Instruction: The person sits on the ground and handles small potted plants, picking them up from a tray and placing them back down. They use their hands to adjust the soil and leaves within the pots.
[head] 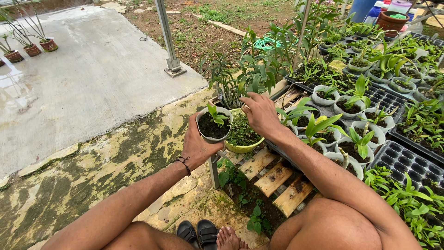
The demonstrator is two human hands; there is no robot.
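A small white pot [213,125] of dark soil with one green seedling is held upright in the left hand [196,143], fingers wrapped round its side, just above the edge of a low wooden slatted bench [273,178]. Touching it on the right sits a yellow-green bowl [241,139] filled with fine green matter. The right hand [260,113] rests over that bowl's far rim, fingers curled; whether it grips anything cannot be told. Beyond, many similar potted seedlings [358,134] already stand in black trays [407,159], some cells unfilled. Mossy concrete floor [92,83] lies left.
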